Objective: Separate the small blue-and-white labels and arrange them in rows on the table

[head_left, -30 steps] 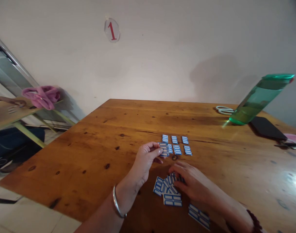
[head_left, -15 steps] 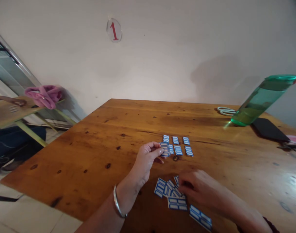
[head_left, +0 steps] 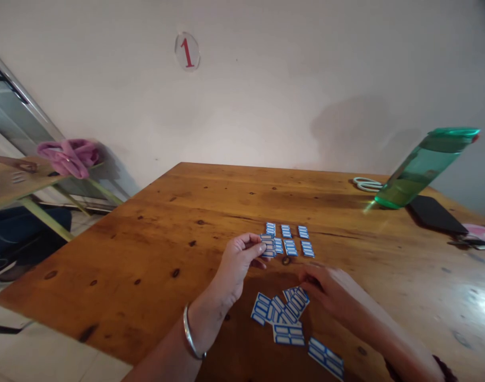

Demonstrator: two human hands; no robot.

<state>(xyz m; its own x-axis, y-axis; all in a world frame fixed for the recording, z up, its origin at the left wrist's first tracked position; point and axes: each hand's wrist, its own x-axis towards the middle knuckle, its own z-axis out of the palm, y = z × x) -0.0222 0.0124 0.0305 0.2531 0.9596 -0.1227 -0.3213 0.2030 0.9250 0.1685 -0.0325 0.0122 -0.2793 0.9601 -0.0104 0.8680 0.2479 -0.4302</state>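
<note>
My left hand (head_left: 238, 260) pinches a few blue-and-white label sheets (head_left: 268, 246) between thumb and fingers, raised over the near-left part of two rows of small label stacks (head_left: 290, 247). Close to me on the table lies a loose, overlapping pile of larger label sheets (head_left: 282, 312). My right hand (head_left: 326, 286) is at the pile's upper right edge, fingers curled together beside a slanted sheet (head_left: 297, 305). Whether its fingertips grip anything is hidden. One separate label sheet (head_left: 326, 358) rests below my right forearm.
A green bottle (head_left: 425, 167) stands at the right beside a coiled white cable (head_left: 367, 184) and a dark flat object (head_left: 436, 215). The wooden table (head_left: 155, 228) meets a wall behind. At the left, another person's hand (head_left: 25, 166) rests on a table with a pink cloth (head_left: 69, 157).
My right hand has moved up and slightly right off the pile, exposing the slanted sheet beneath it. My left hand keeps its hold. The view has shifted slightly.
</note>
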